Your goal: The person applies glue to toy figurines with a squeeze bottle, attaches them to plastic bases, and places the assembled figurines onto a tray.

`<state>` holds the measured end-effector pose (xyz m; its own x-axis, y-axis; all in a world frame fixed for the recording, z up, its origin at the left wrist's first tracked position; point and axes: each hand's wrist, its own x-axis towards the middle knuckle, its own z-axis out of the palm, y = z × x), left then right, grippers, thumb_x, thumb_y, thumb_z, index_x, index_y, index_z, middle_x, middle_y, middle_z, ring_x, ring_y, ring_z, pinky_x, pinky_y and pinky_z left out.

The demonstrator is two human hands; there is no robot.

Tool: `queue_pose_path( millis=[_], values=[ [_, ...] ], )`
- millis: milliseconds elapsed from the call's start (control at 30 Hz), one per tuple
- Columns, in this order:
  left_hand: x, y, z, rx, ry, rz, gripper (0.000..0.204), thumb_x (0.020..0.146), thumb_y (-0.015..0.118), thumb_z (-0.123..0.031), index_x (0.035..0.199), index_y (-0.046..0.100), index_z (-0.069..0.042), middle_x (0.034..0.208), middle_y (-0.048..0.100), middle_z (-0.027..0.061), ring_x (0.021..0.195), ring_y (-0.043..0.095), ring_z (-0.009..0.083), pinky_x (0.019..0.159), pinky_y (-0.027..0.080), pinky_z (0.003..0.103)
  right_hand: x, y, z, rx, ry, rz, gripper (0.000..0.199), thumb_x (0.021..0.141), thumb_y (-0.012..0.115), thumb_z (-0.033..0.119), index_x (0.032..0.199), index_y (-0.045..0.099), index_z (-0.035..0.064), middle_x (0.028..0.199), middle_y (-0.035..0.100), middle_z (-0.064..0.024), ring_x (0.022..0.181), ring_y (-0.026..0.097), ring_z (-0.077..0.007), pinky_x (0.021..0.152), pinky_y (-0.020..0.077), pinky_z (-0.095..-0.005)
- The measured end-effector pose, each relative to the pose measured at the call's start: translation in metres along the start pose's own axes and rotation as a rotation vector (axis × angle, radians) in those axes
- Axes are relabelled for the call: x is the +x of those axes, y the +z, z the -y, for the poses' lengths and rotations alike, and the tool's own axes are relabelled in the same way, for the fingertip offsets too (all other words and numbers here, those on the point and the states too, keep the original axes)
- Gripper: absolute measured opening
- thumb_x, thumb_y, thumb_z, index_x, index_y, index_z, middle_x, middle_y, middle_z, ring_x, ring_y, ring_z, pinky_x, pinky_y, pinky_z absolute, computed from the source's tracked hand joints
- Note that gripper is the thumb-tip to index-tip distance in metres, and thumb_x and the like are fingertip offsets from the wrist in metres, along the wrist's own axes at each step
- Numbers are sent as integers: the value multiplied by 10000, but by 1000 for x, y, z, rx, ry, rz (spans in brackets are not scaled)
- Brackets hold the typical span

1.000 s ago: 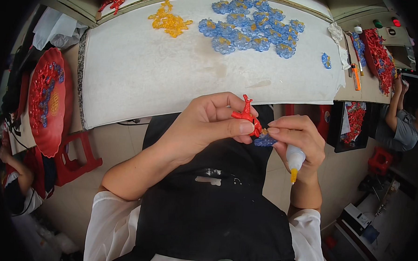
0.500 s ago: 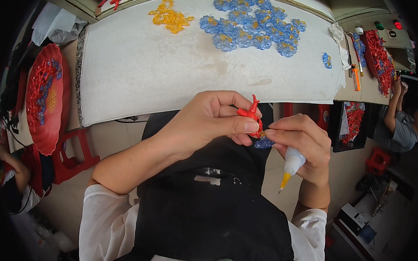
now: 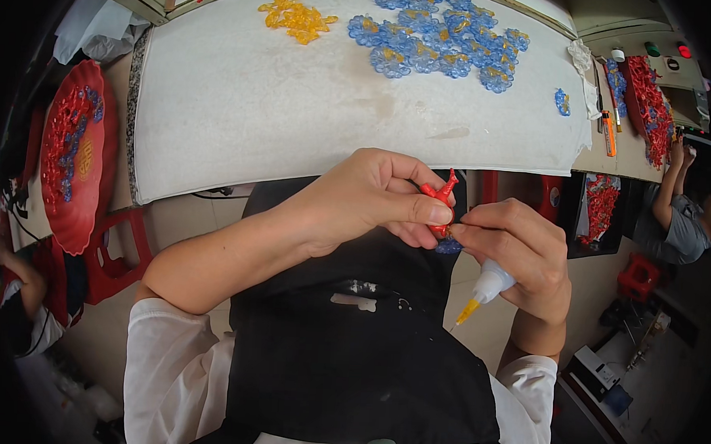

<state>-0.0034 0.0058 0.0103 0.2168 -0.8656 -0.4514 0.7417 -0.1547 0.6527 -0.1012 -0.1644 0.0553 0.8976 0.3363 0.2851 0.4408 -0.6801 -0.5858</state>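
Above my lap, close to the table's front edge, my left hand [image 3: 376, 197] is closed on a small red plastic figure [image 3: 440, 194], thumb against the front fingers. A branching end of the figure sticks up past the thumb. At its lower end sits a blue translucent piece [image 3: 449, 247], mostly hidden by fingers. My right hand [image 3: 526, 249] pinches with thumb and forefinger at that lower end. The same hand keeps a white squeeze bottle [image 3: 493, 282] with a yellow needle tip tucked in its palm, the needle slanting down and away from the figure.
On the white table cover [image 3: 249, 122] lie a yellow pile of plastic pieces [image 3: 297, 17] and many blue flower-like pieces [image 3: 439, 43]. An orange cutter [image 3: 609, 134] lies at right. A red tray [image 3: 62, 217] stands left, above a red stool [image 3: 120, 259]. Another person [image 3: 677, 216] sits at far right.
The red figure has tilted and turned in my left hand, and my fingers now cover more of the blue piece. The bottle has swung slightly left. The view has shifted a little.
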Motion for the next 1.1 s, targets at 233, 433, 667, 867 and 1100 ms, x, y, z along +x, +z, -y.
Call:
queue_pose_path(
  millis=[233,433,667,867,1100],
  values=[
    [-6,-1,-6,47,80,22,309,753,616,-71,1030,512,18,820,613,98,686,594,117,663,484,218,-1,11,-6,-2,-1,-144,269,535,662,-13,798,607,-13,758,550,-97,600,546,-195,474,435,-269],
    [-11,-1,-3,212,204,-13,336,738,589,-6,1059,494,23,800,613,71,709,575,89,707,450,205,-2,17,-1,-59,21,-194,271,531,665,-19,799,629,3,782,545,-93,569,526,-163,451,417,-240],
    [-14,1,1,396,314,-56,332,726,587,-1,1045,494,23,867,600,77,773,573,91,757,439,224,-8,25,-9,-131,-111,-226,273,515,670,-12,785,632,0,759,535,-87,533,497,-147,404,362,-216],
    [-15,2,5,465,422,-71,328,723,586,5,1037,495,19,984,577,97,891,563,126,816,426,253,-9,27,-7,-185,-161,-266,277,507,673,4,782,636,11,749,534,-81,530,496,-141,393,354,-213],
    [-24,9,-4,736,555,-125,350,704,614,-11,1038,510,5,976,590,91,895,571,150,805,432,259,-10,27,-7,-236,-218,-320,280,508,674,21,786,643,26,764,522,-68,537,505,-145,397,362,-207]
  ],
)
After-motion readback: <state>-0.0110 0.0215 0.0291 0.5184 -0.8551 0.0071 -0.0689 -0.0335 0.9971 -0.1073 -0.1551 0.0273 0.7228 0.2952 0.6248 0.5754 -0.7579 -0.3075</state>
